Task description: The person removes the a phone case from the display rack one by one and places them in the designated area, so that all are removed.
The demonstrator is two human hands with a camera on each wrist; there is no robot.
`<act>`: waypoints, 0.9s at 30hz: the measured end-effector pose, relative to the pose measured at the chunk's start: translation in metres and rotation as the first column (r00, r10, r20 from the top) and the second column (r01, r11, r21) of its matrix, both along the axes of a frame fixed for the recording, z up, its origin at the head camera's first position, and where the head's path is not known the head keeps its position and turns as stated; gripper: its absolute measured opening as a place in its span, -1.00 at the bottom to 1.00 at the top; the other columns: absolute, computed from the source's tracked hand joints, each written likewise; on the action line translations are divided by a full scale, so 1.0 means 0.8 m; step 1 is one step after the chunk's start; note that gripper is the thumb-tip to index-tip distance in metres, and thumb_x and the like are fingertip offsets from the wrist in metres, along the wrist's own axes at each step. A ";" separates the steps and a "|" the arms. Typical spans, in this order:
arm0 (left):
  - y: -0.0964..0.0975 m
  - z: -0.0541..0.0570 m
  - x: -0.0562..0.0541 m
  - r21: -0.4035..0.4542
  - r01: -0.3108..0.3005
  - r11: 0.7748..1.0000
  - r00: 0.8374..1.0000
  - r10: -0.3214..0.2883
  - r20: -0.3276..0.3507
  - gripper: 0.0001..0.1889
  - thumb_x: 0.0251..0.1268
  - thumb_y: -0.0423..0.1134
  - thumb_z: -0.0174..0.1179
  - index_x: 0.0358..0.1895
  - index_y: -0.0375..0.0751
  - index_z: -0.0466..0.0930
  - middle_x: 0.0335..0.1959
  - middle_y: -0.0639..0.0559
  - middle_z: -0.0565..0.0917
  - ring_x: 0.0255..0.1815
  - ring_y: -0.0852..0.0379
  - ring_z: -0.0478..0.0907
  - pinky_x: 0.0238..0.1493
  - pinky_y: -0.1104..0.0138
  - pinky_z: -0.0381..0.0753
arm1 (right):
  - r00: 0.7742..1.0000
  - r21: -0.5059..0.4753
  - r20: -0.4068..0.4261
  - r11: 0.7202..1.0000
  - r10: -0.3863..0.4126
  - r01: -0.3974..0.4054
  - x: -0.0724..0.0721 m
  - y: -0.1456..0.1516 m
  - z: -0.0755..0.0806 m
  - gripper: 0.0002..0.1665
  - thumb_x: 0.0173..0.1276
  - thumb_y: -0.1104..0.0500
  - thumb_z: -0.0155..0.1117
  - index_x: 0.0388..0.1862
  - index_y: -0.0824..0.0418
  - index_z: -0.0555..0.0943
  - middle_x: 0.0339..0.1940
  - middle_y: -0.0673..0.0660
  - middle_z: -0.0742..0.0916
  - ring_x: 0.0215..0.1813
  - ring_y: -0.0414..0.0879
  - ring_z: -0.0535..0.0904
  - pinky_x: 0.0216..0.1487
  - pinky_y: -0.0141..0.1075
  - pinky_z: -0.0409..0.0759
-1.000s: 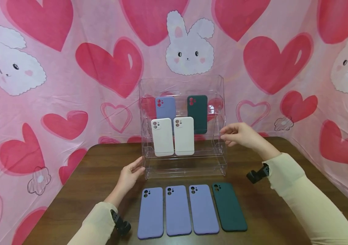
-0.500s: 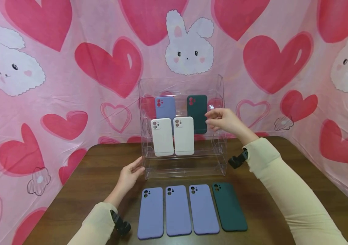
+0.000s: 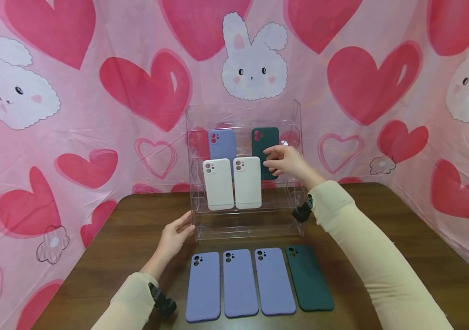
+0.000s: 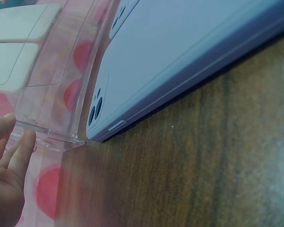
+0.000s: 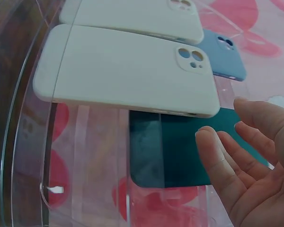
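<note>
A clear acrylic display stand [image 3: 248, 233] holds two white phone cases [image 3: 218, 183] side by side on a middle tier. Behind and above them stand a lavender phone case [image 3: 223, 141] and a dark green phone case [image 3: 265, 135]. My left hand [image 3: 173, 236] touches the stand's lower left side with fingers and thumb extended. My right hand [image 3: 286, 160] hovers in front of the green case, beside the right-hand white case [image 5: 128, 71]. In the right wrist view its thumb and fingers are spread, with nothing between them.
On the wooden table [image 3: 106, 256], in front of the stand, lie three lavender phone cases [image 3: 240, 284] and one dark green case [image 3: 310, 279] in a row. A pink cloth [image 3: 135, 114] with hearts and rabbits hangs behind and at both sides.
My right hand has moved left from beside the stand's right edge to in front of the upright green case. My left hand and the cases have stayed where they were.
</note>
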State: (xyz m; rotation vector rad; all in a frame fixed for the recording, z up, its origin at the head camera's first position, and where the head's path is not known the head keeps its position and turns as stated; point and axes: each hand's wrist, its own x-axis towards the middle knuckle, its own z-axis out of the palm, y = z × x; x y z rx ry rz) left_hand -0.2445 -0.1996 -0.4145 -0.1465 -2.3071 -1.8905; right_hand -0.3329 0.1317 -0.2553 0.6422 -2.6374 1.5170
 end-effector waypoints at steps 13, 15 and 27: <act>-0.001 -0.001 0.000 -0.012 -0.002 1.000 1.000 0.002 -0.021 -0.51 0.21 -0.54 0.11 0.25 -0.41 0.33 0.15 -0.35 0.42 0.10 -0.24 0.42 -0.08 0.30 0.58 | 0.997 -0.035 0.032 0.997 -0.074 0.075 -0.015 -0.026 -0.019 -0.57 0.26 0.27 0.24 0.12 0.31 0.48 -0.16 0.30 0.61 -0.33 0.11 0.62 -0.31 -0.14 0.67; -0.001 -0.001 0.000 -0.009 -0.002 1.000 1.000 0.002 -0.020 -0.51 0.21 -0.54 0.11 0.25 -0.40 0.33 0.15 -0.34 0.42 0.10 -0.24 0.42 -0.08 0.30 0.58 | 0.996 -0.035 0.017 0.995 -0.091 0.092 -0.015 -0.028 -0.020 -0.62 0.26 0.28 0.24 0.07 0.31 0.51 -0.20 0.29 0.62 -0.37 0.06 0.62 -0.36 -0.18 0.68; 0.000 -0.002 0.000 -0.011 0.005 1.000 0.999 -0.006 -0.035 -0.51 0.21 -0.55 0.10 0.24 -0.41 0.33 0.15 -0.34 0.43 0.09 -0.24 0.43 -0.09 0.31 0.59 | 0.991 -0.026 -0.046 0.992 -0.128 0.127 -0.004 -0.032 -0.019 -0.75 0.24 0.23 0.28 -0.14 0.30 0.53 -0.28 0.24 0.62 -0.32 0.01 0.60 -0.34 -0.27 0.67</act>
